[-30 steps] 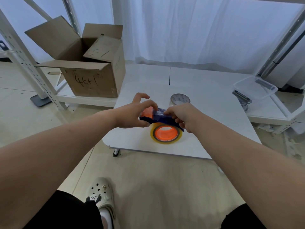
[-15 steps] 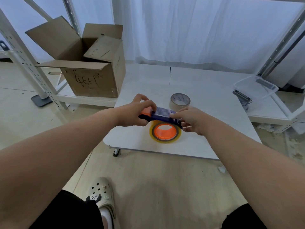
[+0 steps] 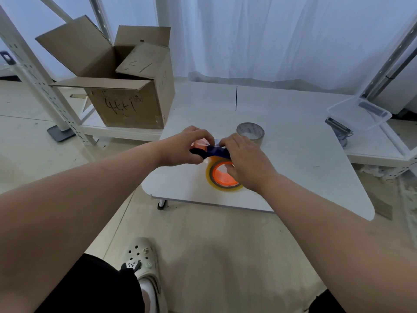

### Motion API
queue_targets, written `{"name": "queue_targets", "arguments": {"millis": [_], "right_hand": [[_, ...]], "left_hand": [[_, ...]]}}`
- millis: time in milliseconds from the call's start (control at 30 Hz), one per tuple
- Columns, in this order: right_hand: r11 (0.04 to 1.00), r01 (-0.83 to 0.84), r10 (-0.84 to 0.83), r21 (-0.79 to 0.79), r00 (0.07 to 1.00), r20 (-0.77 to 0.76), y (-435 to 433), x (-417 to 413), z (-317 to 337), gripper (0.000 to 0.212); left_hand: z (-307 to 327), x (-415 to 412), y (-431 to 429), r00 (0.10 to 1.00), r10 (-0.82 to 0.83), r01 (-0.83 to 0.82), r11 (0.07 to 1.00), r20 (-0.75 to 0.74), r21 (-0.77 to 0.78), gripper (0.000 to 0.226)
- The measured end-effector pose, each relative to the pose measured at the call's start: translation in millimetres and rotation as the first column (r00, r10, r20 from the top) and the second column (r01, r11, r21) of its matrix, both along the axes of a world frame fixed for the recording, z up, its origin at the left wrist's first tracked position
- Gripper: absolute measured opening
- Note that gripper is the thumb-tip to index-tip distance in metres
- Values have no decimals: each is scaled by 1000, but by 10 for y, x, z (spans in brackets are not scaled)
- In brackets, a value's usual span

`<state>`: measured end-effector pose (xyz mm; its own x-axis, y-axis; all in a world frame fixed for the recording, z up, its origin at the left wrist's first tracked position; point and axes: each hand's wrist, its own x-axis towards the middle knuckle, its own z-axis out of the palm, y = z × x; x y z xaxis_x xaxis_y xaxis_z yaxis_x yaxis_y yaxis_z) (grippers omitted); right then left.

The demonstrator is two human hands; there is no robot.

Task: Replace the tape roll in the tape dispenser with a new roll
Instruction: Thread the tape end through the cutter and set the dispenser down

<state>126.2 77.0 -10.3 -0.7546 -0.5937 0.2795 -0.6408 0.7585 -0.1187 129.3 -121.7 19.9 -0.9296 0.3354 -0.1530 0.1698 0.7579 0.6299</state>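
Table (image 3: 293, 154), white and low, fills the middle of the view. An open cardboard box (image 3: 126, 109) stands on a shelf just off its far-left corner, and a clear plastic container (image 3: 358, 114) sits off to the right. Over the table's near part, both hands hold the tape dispenser (image 3: 214, 151) between them. The left hand (image 3: 182, 147) has its grip clamped on the orange end. The right hand (image 3: 246, 161) has its grip clamped on the dark blue body. The dispenser's long axis runs left to right, roughly level, orange end pointing left. Its yellow tape roll (image 3: 216, 185), on an orange hub, faces up toward the camera just below the body. Whether it touches the table I cannot tell. A spare roll (image 3: 250, 132) lies flat just behind the right hand.
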Motion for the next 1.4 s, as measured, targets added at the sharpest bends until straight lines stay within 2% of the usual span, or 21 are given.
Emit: {"name": "queue_targets", "arguments": {"millis": [100, 233, 400, 500, 567, 667, 767, 933, 1033, 1233, 1400], "right_hand": [[1000, 12, -13, -12, 998, -59, -19, 5, -80, 47], [998, 27, -30, -55, 998, -63, -19, -3, -105, 51], [993, 116, -117, -15, 981, -154, -7, -55, -181, 45], [990, 130, -133, -58, 989, -58, 0, -78, -148, 39], [976, 167, -163, -140, 986, 36, 57, -102, -120, 42], [916, 298, -264, -269, 952, 156, 217, -164, -9, 45], [849, 412, -345, -331, 906, 244, 473, -280, 138, 36], [729, 629, -575, -270, 777, 258, 1009, -594, 281, 31], [675, 703, -640, -225, 709, 295, 1211, -814, 241, 29], [629, 761, -664, -160, 632, 399, 1333, -1162, -93, 24], [590, 784, -612, -196, 592, 525, 1354, -1403, -288, 27]], "left_hand": [[-19, -3, -27, 1000, 10, -10, 1000, 6, 30, 41], [-9, -25, -11, 1000, 14, -14, 999, 20, 32, 42], [15, -41, 60, 998, 42, -46, 996, 53, 76, 41], [30, -43, 120, 993, 85, -96, 985, 80, 141, 40], [36, -70, 194, 988, 124, -143, 961, 94, 238, 45], [67, -167, 337, 966, 247, -257, 890, 77, 377, 58], [67, -301, 480, 932, 362, -338, 850, 18, 404, 59], [51, -641, 813, 948, 315, -290, 915, -49, 280, 55], [-20, -885, 1013, 965, 222, -212, 974, -140, 82, 48], [-224, -1190, 1364, 975, 78, -112, 982, -208, -155, 40], [-364, -1506, 1579, 969, -96, 8, 934, -230, -358, 45]]}}
